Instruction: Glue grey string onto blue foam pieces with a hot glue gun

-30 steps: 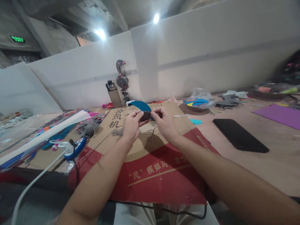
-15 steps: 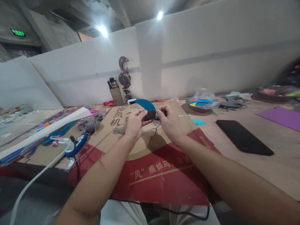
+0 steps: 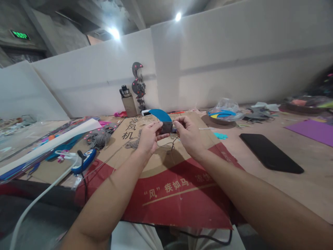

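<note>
My left hand is closed in a pinch on a curved foam piece, blue on top and dark grey underneath, held above the flattened cardboard box. My right hand is closed in a pinch right beside the piece's right end, on a thin grey string that hangs down to the cardboard. A tangle of grey string lies on the cardboard below my left hand.
A black flat pad lies to the right, with a purple sheet beyond it. A metal dish with a plastic bag stands at the back. On the left are a glue gun, a white roll and a water bottle.
The view has shifted slightly to the left. Both hands keep their hold on the foam piece and string, with only small finger movement.
</note>
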`<state>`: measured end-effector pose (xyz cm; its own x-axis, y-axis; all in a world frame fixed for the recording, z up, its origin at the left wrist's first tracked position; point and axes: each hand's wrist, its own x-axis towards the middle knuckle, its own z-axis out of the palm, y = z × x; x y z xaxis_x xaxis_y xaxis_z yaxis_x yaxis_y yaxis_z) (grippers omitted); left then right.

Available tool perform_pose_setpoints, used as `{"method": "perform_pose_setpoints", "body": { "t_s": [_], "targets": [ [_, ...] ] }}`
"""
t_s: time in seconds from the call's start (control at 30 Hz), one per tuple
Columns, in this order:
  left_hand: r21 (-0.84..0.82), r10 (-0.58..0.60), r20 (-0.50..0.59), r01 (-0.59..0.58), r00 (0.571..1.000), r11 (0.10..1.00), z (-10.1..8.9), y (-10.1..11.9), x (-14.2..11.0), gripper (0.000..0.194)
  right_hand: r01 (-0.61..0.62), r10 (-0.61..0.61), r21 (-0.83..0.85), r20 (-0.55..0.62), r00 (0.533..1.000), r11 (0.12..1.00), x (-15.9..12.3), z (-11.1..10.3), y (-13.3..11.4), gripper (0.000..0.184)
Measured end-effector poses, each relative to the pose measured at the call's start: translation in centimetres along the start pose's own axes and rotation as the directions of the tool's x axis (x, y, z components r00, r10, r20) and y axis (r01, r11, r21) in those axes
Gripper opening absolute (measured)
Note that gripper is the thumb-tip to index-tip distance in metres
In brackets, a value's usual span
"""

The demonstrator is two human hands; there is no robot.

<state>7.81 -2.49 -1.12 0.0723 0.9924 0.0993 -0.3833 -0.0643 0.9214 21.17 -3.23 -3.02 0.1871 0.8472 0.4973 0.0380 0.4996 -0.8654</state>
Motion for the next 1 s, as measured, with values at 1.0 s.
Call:
{"method": "perform_pose_setpoints", "body": {
  "t_s": [1.0],
  "targets": [
    [-0.089, -0.052, 0.066, 0.058, 0.996, 0.994, -0.53, 0.3, 0.32, 0.013, -0.163, 0.131, 0.246, 0.141, 0.981, 0.955, -0.05, 0.37, 0.27, 0.02]
  ]
}}
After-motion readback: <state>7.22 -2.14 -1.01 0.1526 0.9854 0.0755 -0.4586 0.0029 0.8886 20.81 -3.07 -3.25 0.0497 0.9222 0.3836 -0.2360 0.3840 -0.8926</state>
